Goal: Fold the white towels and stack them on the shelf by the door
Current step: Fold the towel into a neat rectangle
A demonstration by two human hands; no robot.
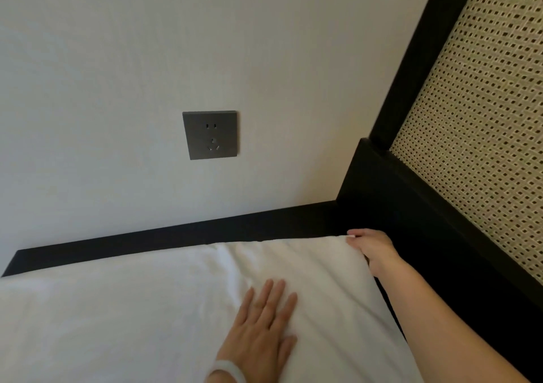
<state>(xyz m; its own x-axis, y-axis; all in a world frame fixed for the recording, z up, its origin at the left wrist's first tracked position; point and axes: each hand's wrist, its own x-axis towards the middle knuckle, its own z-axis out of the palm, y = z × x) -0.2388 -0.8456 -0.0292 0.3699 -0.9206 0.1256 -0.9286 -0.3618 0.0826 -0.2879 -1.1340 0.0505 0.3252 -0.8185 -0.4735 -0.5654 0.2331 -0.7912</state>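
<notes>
A white cloth (147, 309), smooth with a few creases, lies spread across the lower half of the view. My left hand (264, 327) lies flat on it, fingers straight and together, a pale bracelet on the wrist. My right hand (371, 249) grips the cloth's far right corner, fingers curled round the edge beside the dark frame. No shelf and no door are in view.
A black wooden frame (176, 235) runs along the cloth's far edge and rises at the right into a post with a woven cane panel (482, 118). A grey wall socket (210, 134) sits on the white wall behind.
</notes>
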